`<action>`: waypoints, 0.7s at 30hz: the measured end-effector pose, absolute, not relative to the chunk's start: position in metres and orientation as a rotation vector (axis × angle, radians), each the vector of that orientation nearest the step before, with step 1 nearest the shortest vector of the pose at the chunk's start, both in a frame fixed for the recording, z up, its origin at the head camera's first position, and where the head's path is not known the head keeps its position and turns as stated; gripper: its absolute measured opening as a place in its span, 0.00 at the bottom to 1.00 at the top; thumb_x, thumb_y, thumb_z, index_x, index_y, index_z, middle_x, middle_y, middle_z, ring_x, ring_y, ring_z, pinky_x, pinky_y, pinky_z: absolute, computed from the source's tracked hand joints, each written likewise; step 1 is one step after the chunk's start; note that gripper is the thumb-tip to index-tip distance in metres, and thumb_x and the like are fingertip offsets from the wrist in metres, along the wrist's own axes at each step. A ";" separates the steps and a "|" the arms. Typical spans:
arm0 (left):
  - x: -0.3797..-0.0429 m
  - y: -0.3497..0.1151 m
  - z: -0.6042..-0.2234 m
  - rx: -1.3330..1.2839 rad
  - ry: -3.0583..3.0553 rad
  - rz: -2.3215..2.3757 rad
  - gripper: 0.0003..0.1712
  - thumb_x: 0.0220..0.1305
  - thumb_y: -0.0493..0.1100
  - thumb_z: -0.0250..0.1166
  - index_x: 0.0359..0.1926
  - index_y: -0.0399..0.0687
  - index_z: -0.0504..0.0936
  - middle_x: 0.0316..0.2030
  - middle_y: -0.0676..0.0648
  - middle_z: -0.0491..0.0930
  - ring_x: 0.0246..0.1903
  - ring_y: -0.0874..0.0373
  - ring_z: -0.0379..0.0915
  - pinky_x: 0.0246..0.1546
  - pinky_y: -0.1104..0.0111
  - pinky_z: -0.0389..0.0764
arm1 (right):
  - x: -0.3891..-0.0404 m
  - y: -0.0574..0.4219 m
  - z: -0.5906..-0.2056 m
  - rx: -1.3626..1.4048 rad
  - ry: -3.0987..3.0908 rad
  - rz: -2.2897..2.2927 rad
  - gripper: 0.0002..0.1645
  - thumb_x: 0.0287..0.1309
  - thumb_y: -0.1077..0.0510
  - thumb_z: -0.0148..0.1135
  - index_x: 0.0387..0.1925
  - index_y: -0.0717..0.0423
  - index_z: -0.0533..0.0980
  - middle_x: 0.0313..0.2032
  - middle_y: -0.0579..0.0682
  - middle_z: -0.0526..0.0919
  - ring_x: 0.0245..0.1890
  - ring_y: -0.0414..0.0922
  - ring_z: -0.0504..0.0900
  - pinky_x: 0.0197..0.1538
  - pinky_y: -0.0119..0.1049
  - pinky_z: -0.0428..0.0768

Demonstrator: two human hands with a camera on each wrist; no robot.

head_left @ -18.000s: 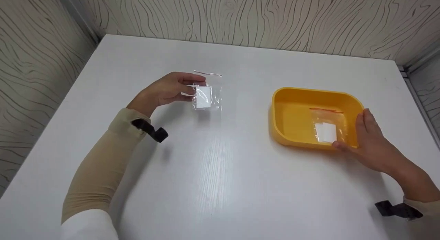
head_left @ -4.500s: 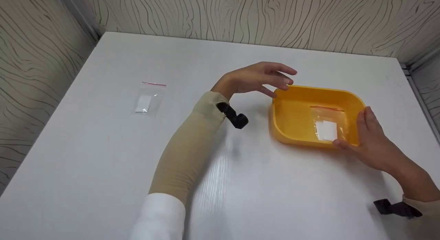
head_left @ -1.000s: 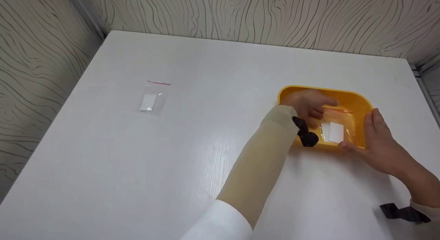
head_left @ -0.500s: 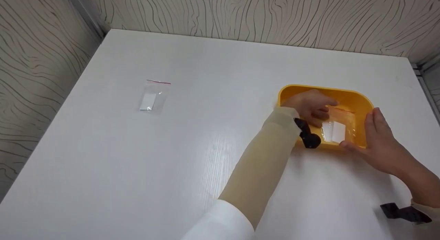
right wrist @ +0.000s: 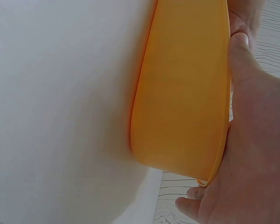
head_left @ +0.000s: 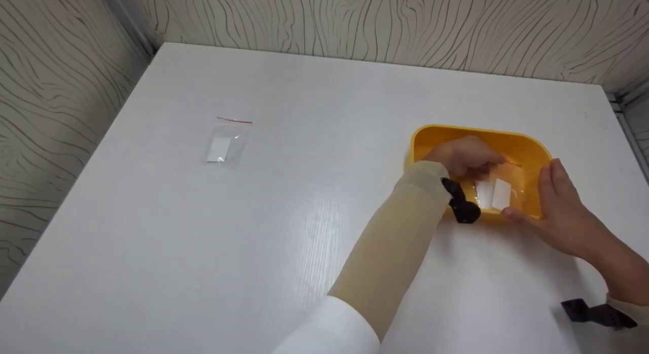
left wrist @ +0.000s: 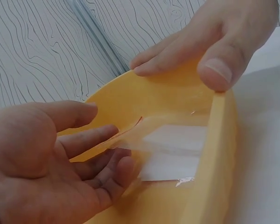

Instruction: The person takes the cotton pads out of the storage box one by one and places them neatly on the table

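Inside the yellow tray [head_left: 530,156] lie clear zip bags [head_left: 517,191] with red seal lines and white rectangular pieces in them. My left hand [head_left: 469,153] reaches into the tray, its fingers curled at the sealed edge of a zip bag. In the left wrist view, those fingers [left wrist: 91,163] hold the bag's raised edge, and the white pieces [left wrist: 172,154] slant. My right hand [head_left: 565,217] steadies the tray's right end, fingers straight along the wall and thumb on the near rim. The right wrist view shows the tray's outer wall [right wrist: 182,93] against that palm.
Another clear zip bag [head_left: 228,143] with one white piece lies flat at the left of the white table [head_left: 253,232]. Wood-patterned panels [head_left: 355,24] stand behind the table and along its left side. A black wrist strap mount [head_left: 461,204] overlaps the tray's near rim.
The left hand set one bag down at the left, then crossed into the tray. Over the last second its fingers shift right, and a bag there tilts up. The right hand stays put.
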State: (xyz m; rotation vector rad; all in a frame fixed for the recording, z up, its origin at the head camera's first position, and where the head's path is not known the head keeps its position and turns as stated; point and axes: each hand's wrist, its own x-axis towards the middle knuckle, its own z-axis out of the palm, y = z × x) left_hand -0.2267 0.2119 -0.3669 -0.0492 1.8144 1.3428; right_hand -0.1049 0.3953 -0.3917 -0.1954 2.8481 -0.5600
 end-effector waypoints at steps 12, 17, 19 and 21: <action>-0.222 0.209 -0.366 -0.063 1.817 1.391 0.06 0.68 0.44 0.69 0.37 0.47 0.86 0.23 0.51 0.71 0.24 0.56 0.68 0.30 0.72 0.76 | -0.105 0.396 -0.393 -0.183 2.842 -0.548 0.72 0.68 0.37 0.61 0.72 0.73 0.19 0.73 0.71 0.14 0.73 0.73 0.22 0.69 0.74 0.38; -0.221 0.210 -0.368 -0.120 1.810 1.407 0.07 0.66 0.42 0.71 0.44 0.53 0.88 0.34 0.53 0.79 0.34 0.56 0.75 0.39 0.69 0.85 | -0.105 0.397 -0.392 -0.223 2.845 -0.579 0.71 0.68 0.39 0.62 0.72 0.74 0.20 0.73 0.74 0.17 0.73 0.74 0.24 0.70 0.73 0.37; -0.221 0.211 -0.369 -0.147 1.802 1.412 0.10 0.66 0.40 0.71 0.48 0.54 0.88 0.36 0.53 0.80 0.35 0.56 0.75 0.40 0.68 0.86 | -0.105 0.397 -0.391 -0.234 2.845 -0.588 0.71 0.68 0.39 0.62 0.72 0.75 0.21 0.73 0.74 0.18 0.73 0.75 0.25 0.70 0.73 0.38; -0.221 0.212 -0.370 -0.158 1.803 1.409 0.12 0.67 0.40 0.70 0.49 0.56 0.88 0.36 0.53 0.80 0.33 0.56 0.74 0.39 0.68 0.86 | -0.105 0.397 -0.391 -0.229 2.845 -0.581 0.71 0.68 0.38 0.62 0.72 0.74 0.21 0.73 0.74 0.18 0.73 0.75 0.26 0.69 0.74 0.39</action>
